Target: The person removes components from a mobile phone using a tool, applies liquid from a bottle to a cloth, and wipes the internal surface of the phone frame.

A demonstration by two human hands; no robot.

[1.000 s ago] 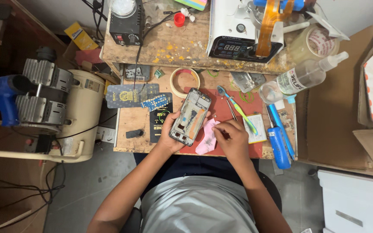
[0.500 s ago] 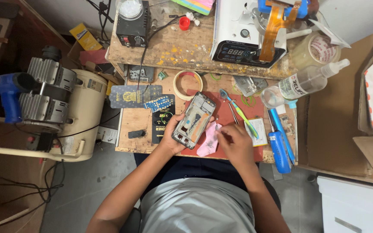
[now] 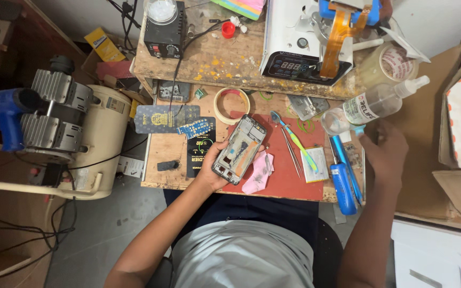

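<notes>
Red mat (image 3: 286,178), pink cloth (image 3: 257,173), blue screwdriver (image 3: 343,188), cream compressor tank (image 3: 105,141).

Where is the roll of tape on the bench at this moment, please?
In the head view, the roll of tape lies flat left of centre on the workbench, just beyond the opened phone that the left hand holds.

Head view: worn on head, looks straight down, fairly near, over cluttered wooden workbench (image 3: 214,66) and lap.

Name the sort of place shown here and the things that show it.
Probably a phone repair bench: the left hand holds an opened phone frame over a red work mat, with tweezers and a blue screwdriver beside it.
</notes>
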